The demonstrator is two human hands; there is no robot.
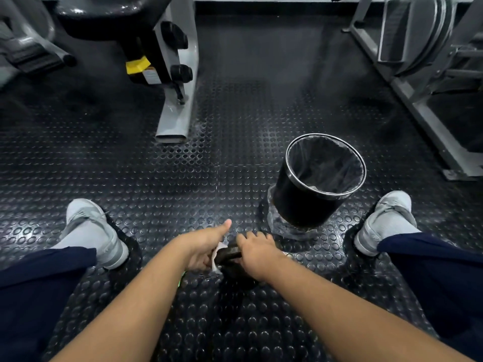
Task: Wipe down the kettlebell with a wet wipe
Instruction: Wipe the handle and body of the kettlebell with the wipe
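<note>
Kettlebell: on floor between your feet | handle axis: left–right, spanning both grips | left grip: curled on wipe at handle's left end, thumb raised | right grip: clasping right end | judgement: wipe travels rightward.

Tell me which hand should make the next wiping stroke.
Left. The left hand holds the wet wipe against the kettlebell handle; the right hand just grips the handle.
</note>
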